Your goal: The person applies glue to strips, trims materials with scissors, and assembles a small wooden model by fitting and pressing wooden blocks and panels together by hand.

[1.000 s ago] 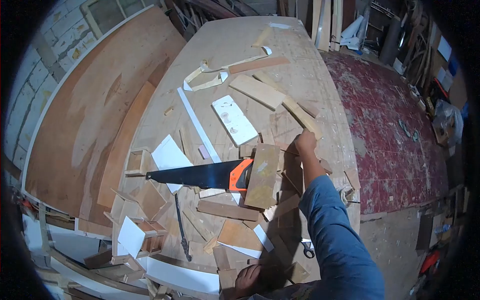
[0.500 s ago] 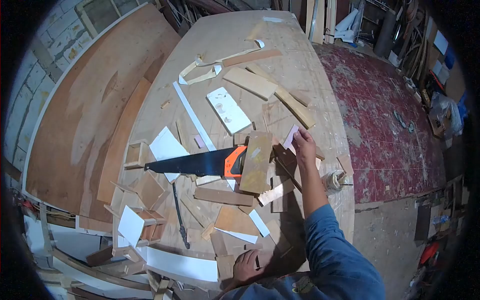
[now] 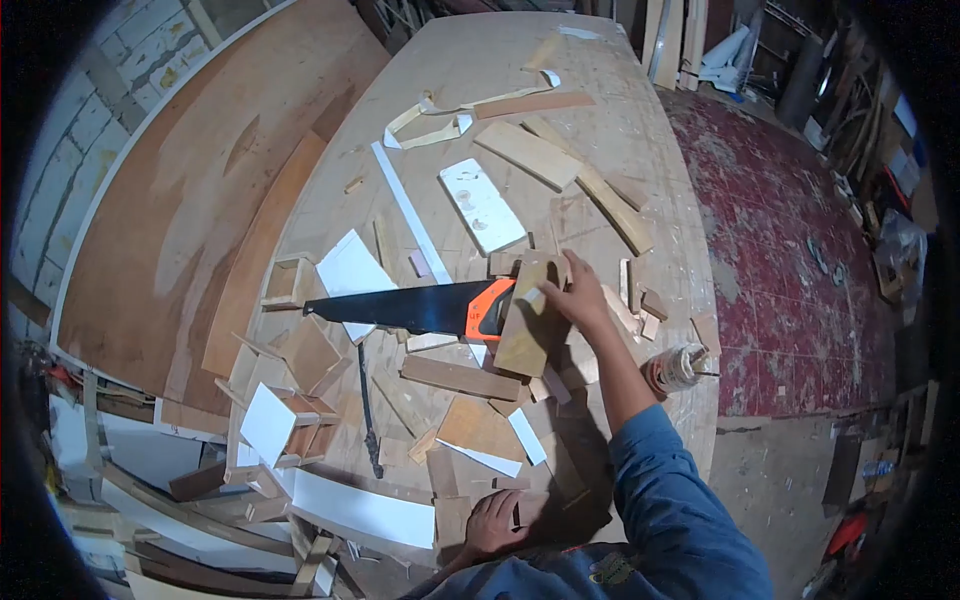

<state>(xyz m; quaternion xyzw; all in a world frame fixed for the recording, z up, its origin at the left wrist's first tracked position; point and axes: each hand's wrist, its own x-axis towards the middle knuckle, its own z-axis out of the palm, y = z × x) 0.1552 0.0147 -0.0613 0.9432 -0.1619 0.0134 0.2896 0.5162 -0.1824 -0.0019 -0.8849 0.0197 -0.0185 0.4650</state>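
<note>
My right hand (image 3: 582, 292) is closed on the upper right edge of a yellowish-brown wooden board (image 3: 530, 335), its thumb on the top face and fingers behind the edge. The board covers part of the handle of a hand saw (image 3: 410, 309) with a dark blade and orange-black grip. Near the close edge of the table, my left hand (image 3: 492, 522) lies with fingers extended over a small wooden piece (image 3: 452, 522). A narrow dark mark or object shows beside its thumb; I cannot tell which. A pale purplish strip (image 3: 556, 384) lies below the board.
Wood offcuts and a white block (image 3: 482, 206) lie scattered over the table (image 3: 400, 60). A glass jar (image 3: 674, 370) stands at the right edge. Small wooden boxes (image 3: 292, 425) sit on the left. A large wooden sheet (image 3: 190, 200) leans beyond them.
My right hand has let go of the pale purple strip, moved left and taken hold of the yellowish-brown board. Offcuts to its right lie differently. My left hand stays in place.
</note>
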